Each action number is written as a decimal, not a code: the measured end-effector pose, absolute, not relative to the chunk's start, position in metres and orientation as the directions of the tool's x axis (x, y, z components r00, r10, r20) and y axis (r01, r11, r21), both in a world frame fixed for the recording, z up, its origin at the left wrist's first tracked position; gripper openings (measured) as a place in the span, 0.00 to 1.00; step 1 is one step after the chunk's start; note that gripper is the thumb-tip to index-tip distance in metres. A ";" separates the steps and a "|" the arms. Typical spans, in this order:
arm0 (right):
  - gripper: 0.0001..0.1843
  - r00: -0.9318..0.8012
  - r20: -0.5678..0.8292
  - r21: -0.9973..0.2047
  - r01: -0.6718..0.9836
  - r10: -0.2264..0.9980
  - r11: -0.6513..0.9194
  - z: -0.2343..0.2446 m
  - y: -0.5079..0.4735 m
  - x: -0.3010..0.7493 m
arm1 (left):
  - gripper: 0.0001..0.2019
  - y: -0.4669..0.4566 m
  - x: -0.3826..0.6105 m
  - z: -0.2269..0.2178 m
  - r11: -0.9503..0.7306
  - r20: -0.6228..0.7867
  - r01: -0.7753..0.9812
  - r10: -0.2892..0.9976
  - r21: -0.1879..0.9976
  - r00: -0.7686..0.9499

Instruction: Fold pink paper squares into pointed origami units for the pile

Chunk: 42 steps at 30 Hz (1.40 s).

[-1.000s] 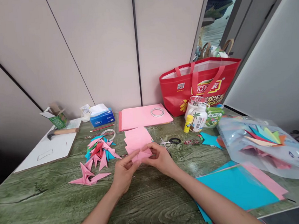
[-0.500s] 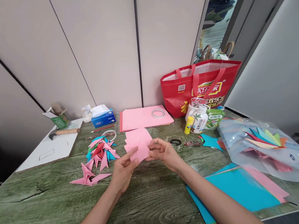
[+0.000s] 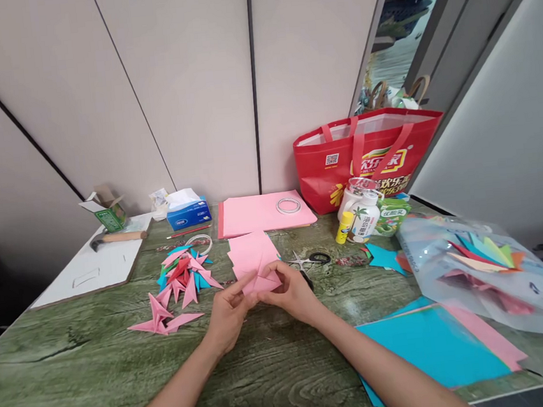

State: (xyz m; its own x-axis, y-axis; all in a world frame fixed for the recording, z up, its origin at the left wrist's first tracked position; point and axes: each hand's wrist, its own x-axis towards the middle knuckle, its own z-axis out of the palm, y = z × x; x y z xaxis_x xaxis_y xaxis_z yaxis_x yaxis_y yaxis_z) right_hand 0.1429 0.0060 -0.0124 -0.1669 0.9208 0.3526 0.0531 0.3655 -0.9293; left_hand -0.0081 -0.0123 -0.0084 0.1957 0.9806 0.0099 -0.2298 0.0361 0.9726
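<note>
In front of the person, above the middle of the counter (image 3: 269, 383), the left hand (image 3: 227, 315) and the right hand (image 3: 296, 296) hold together one small pink paper (image 3: 266, 283), which shows crease lines. The left fingers pinch it at its left and lower side, and the right fingers grasp its right side; both hands are bent around it. Toward the near edge, on the right, lie blue sheets (image 3: 434, 348) with pink ones partly under them. On the left of the hands there are pink folded pieces (image 3: 160, 318), and just behind these a heap of folded pieces (image 3: 181, 271) in pink, blue, red and green. Directly beyond the hands is a stack of pink squares (image 3: 253, 249), with scissors (image 3: 319, 258) at its right. A clear plastic bag (image 3: 432, 271) with coloured papers inside lies along the right edge. Nearer to the far edge stands a yellow glue stick (image 3: 344, 228), beside a white bottle (image 3: 365, 221). At the far left corner a hammer (image 3: 124, 237) rests on a white board (image 3: 95, 266). Along the far edge are a blue tissue box (image 3: 189, 215), large pink sheets (image 3: 253, 213) carrying a tape roll (image 3: 288, 200), and a red bag (image 3: 317, 177).
</note>
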 end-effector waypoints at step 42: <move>0.14 -0.122 0.344 -0.928 0.109 0.931 0.357 -0.017 0.014 0.152 | 0.16 -0.003 -0.012 -0.005 0.048 -0.042 -0.077 0.996 0.996 0.075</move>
State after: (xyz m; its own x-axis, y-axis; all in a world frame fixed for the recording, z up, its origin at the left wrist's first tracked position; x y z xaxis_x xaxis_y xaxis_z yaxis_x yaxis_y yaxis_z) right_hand 0.1520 0.0143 -0.0173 -0.1218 0.9311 0.3439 0.1085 0.3569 -0.9278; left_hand -0.0120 -0.0026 -0.0054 0.0750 0.9963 -0.0420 -0.0767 0.0477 0.9959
